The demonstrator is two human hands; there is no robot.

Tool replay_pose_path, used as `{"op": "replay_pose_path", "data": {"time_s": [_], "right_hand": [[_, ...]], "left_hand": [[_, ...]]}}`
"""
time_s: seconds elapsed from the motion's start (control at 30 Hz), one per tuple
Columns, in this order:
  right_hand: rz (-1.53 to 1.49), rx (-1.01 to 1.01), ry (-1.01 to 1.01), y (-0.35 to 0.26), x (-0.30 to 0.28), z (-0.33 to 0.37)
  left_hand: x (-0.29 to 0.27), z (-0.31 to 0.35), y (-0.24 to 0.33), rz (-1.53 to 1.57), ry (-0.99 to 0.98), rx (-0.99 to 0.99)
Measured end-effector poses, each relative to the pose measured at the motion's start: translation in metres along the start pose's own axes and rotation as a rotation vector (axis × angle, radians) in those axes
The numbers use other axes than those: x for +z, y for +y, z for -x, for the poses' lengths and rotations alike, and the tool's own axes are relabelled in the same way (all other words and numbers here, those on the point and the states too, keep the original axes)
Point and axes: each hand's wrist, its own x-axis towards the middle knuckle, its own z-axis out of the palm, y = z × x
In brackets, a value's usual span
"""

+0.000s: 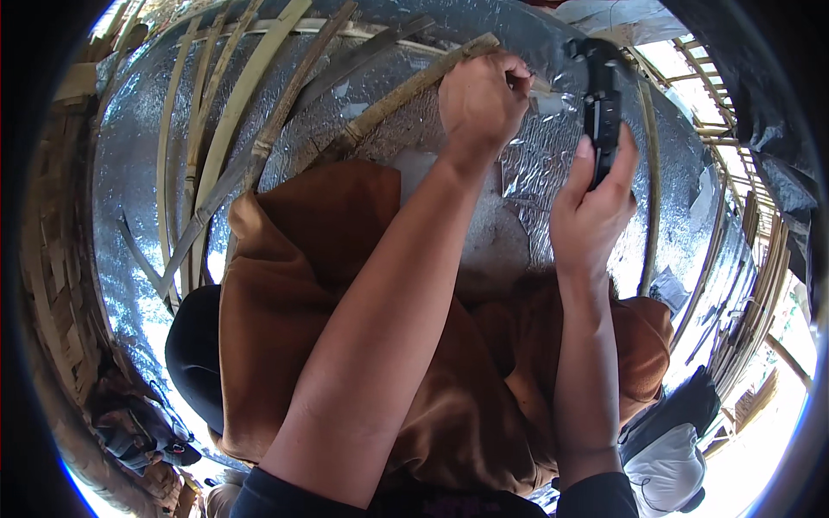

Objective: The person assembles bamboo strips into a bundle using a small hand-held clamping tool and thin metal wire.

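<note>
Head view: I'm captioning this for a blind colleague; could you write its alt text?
A person's right hand holds up a black object, while the curled left hand is at a bamboo strip, its grip unclear. Brown fabric covers the lap; silvery sheeting lies beyond, with more strips at left.

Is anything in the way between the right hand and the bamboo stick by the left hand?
Yes, in this view: the left hand lies between the right hand, holding a black tool, and the bamboo stick.
</note>
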Motion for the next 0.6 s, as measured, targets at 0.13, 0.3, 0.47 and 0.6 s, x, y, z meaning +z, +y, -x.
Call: {"op": "replay_pose_path", "data": {"time_s": [0.13, 0.3, 0.47, 0.6], "right_hand": [[0.014, -0.1, 0.128, 0.004, 0.002, -0.008], [-0.037, -0.057, 0.162, -0.001, 0.002, -0.005], [0.066, 0.037, -0.127, 0.005, 0.003, -0.005], [-0.021, -0.088, 0.18, 0.001, 0.003, -0.01]], "left_hand": [[-0.003, 0.0, 0.004, 0.013, -0.046, -0.034], [0.0, 0.002, -0.001, -0.007, 0.028, 0.026], [-0.002, 0.001, 0.003, -0.012, -0.028, -0.027], [0.0, 0.0, -0.003, -0.018, 0.004, 0.016]]}}
